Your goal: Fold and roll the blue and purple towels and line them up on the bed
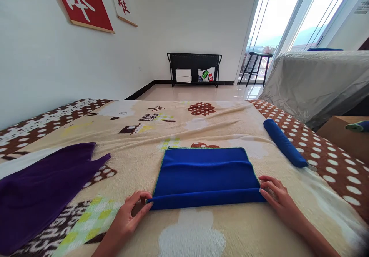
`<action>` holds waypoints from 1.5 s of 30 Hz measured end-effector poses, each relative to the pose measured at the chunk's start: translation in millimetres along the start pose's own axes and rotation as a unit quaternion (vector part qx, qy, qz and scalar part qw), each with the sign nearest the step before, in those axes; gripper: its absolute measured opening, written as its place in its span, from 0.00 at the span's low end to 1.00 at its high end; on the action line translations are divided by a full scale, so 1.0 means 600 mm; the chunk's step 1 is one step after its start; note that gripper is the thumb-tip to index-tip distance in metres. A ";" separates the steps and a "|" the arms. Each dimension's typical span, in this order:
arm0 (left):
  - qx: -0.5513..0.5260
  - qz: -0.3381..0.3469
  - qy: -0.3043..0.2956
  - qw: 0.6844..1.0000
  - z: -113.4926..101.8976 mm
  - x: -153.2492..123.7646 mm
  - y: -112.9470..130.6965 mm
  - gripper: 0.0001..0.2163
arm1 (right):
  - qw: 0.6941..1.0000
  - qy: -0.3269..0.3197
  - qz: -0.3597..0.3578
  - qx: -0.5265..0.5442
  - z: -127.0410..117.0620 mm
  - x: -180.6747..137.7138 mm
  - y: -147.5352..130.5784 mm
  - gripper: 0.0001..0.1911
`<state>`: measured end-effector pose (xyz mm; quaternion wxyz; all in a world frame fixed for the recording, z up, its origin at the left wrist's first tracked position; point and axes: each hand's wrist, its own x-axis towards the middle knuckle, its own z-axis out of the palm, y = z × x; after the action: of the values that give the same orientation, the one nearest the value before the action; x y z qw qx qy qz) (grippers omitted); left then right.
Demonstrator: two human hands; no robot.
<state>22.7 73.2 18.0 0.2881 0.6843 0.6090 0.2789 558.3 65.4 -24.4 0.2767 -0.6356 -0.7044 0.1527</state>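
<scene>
A cartoon-print blanket spreads beneath a purple cloth at left, a green-edged blue towel at center and a blue cloth roll at right; left hand and right hand, well apart, pinch the towel's folded near edge.

Daylight through tall windows brightens white walls.

Blanket open beyond blue cloth; purple cloth obstructs left, 1 blue roll right
</scene>
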 end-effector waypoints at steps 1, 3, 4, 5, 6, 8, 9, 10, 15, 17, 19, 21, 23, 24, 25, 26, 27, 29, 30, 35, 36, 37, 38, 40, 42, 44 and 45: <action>-0.007 -0.010 -0.001 1.000 0.001 0.000 0.001 0.16 | 1.000 0.001 0.001 0.000 0.001 -0.001 0.001 0.17; -0.004 -0.013 0.011 1.000 0.006 0.003 0.005 0.17 | 1.000 0.005 0.001 -0.005 0.003 -0.001 0.001 0.18; 0.011 -0.009 0.021 1.000 0.010 0.005 0.007 0.17 | 1.000 0.007 -0.001 -0.010 0.005 -0.001 0.001 0.19; 0.032 -0.003 0.031 0.999 0.013 0.007 0.009 0.17 | 1.000 0.010 -0.004 -0.019 0.007 0.000 0.001 0.19; 0.056 0.006 0.041 0.998 0.017 0.010 0.010 0.17 | 0.999 0.014 -0.009 -0.030 0.010 0.001 0.001 0.19; 0.104 0.033 0.063 0.992 0.024 0.015 0.009 0.16 | 0.997 0.033 -0.024 -0.061 0.015 0.003 0.001 0.19; 0.126 0.053 0.077 0.988 0.027 0.016 0.007 0.16 | 0.995 0.052 -0.033 -0.081 0.018 0.003 0.001 0.18; 0.150 0.076 0.093 0.981 0.029 0.018 0.005 0.15 | 0.991 0.077 -0.044 -0.103 0.020 0.003 0.001 0.18; 0.320 0.233 0.200 0.896 0.041 0.004 0.009 0.11 | 0.948 0.193 -0.137 -0.211 0.029 -0.017 -0.028 0.11; 0.362 0.326 0.167 0.857 0.057 -0.010 0.031 0.18 | 0.938 0.154 -0.207 -0.233 0.037 -0.030 -0.064 0.17; 0.371 0.409 0.097 0.828 0.084 -0.020 0.066 0.25 | 0.928 0.077 -0.284 -0.228 0.050 -0.038 -0.113 0.25; 0.374 0.443 0.040 0.814 0.116 -0.023 0.107 0.27 | 0.920 0.004 -0.333 -0.205 0.065 -0.037 -0.168 0.30; 0.378 0.433 0.007 0.818 0.144 -0.016 0.143 0.26 | 0.920 -0.047 -0.347 -0.177 0.079 -0.025 -0.216 0.33; 0.374 0.425 -0.008 0.824 0.154 -0.009 0.156 0.26 | 0.921 -0.067 -0.348 -0.164 0.085 -0.017 -0.234 0.34; 0.366 0.420 -0.023 0.830 0.161 -0.001 0.166 0.25 | 0.922 -0.084 -0.346 -0.151 0.091 -0.008 -0.247 0.34; 0.354 0.416 -0.037 0.837 0.165 0.008 0.173 0.25 | 0.924 -0.097 -0.343 -0.139 0.095 0.002 -0.255 0.34; 0.340 0.411 -0.050 0.845 0.166 0.017 0.175 0.26 | 0.926 -0.109 -0.338 -0.128 0.099 0.011 -0.258 0.34; 0.314 0.397 -0.065 0.860 0.162 0.032 0.172 0.26 | 0.931 -0.126 -0.323 -0.113 0.102 0.026 -0.251 0.33; 0.308 0.387 -0.067 0.867 0.159 0.038 0.167 0.26 | 0.934 -0.129 -0.314 -0.109 0.101 0.032 -0.242 0.33; 0.341 0.305 -0.049 0.888 0.138 0.056 0.131 0.29 | 0.956 -0.111 -0.238 -0.128 0.080 0.054 -0.186 0.34; 0.346 0.283 -0.040 0.894 0.135 0.059 0.123 0.29 | 0.962 -0.105 -0.213 -0.138 0.074 0.060 -0.174 0.33; 0.349 0.258 -0.029 0.900 0.132 0.063 0.116 0.28 | 0.967 -0.099 -0.185 -0.148 0.068 0.065 -0.160 0.32; 0.350 0.230 -0.017 0.908 0.129 0.067 0.110 0.27 | 0.971 -0.091 -0.157 -0.158 0.062 0.070 -0.146 0.32; 0.353 0.166 0.007 0.921 0.123 0.073 0.100 0.26 | 0.976 -0.073 -0.110 -0.173 0.054 0.077 -0.118 0.31; 0.358 0.109 0.032 0.927 0.120 0.076 0.095 0.25 | 0.979 -0.048 -0.080 -0.183 0.050 0.080 -0.095 0.32; 0.368 0.078 0.058 0.925 0.122 0.078 0.095 0.25 | 0.978 -0.017 -0.064 -0.196 0.050 0.078 -0.088 0.33; 0.375 0.078 0.070 0.921 0.126 0.079 0.099 0.25 | 0.977 -0.001 -0.063 -0.204 0.052 0.076 -0.092 0.33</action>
<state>122.8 110.5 12.0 -0.0553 0.7663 0.6324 0.0991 493.6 106.4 -9.3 0.1498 -0.6327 -0.7597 -0.0110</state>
